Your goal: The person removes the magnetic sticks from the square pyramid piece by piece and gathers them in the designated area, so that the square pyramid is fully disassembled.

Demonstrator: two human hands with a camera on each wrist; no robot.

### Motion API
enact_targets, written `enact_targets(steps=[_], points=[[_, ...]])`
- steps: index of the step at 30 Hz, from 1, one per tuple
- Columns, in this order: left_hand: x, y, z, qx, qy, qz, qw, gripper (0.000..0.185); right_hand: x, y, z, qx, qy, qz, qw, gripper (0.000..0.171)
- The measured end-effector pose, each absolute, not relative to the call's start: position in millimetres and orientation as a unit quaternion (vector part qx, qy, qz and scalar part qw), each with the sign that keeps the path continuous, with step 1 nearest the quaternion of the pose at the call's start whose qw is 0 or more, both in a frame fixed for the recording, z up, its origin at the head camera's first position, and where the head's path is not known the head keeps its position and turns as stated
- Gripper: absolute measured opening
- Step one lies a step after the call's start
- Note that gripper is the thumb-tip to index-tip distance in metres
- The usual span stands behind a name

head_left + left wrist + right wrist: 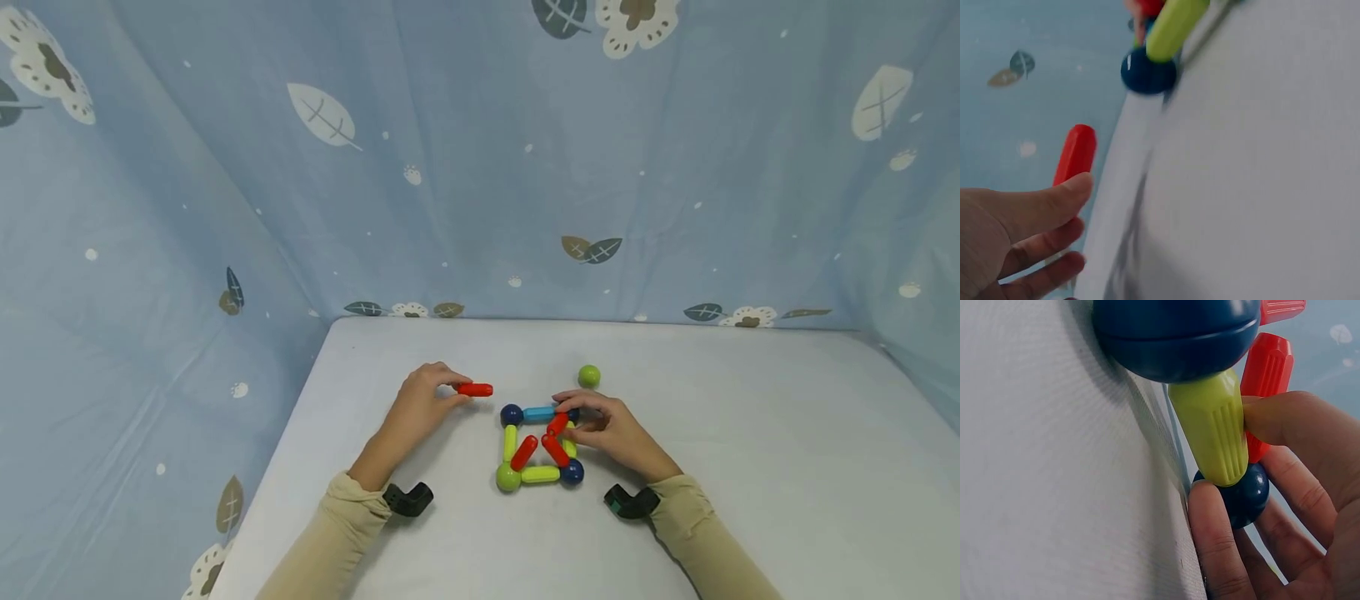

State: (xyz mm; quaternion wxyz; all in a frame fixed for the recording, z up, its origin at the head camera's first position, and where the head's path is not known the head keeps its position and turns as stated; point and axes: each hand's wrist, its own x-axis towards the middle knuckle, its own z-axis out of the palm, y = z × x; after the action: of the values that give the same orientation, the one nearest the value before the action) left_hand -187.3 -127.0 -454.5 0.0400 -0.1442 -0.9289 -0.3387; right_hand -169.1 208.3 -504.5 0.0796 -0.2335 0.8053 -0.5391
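My left hand point(422, 410) pinches a red magnetic rod point(477, 389) between thumb and fingers, left of a square of rods and balls. In the left wrist view, that rod's free end points away from the thumb. At the square's far right corner, my right hand point(617, 431) holds another red rod point(1266, 378), which slants up from a dark blue ball point(1247, 495). Its thumb crosses the rod, and one finger lies beside a yellow-green rod point(1213, 431). Two more red rods point(524, 452) lean inward from the near corners. A light blue rod point(538, 413) forms the far side.
A loose green ball point(589, 377) lies on the white table point(750, 467) behind the right hand. A green ball point(507, 477) marks the square's near left corner. Blue patterned cloth point(480, 167) hangs behind the table and along its sides.
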Motion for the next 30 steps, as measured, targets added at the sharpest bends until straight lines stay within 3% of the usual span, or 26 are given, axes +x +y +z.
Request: enact_targets(steps=[10,30], points=[[-200,-163,-462,-0.131,-0.939,-0.316,-0.007,0.026,-168,208,-504,-0.234,0.805,-0.54,0.077,0.027],[-201,-167,-468,-0.137,-0.943,-0.302,-0.004,0.027,-169,207,-502,-0.22,0.811,-0.536,0.084,0.026]])
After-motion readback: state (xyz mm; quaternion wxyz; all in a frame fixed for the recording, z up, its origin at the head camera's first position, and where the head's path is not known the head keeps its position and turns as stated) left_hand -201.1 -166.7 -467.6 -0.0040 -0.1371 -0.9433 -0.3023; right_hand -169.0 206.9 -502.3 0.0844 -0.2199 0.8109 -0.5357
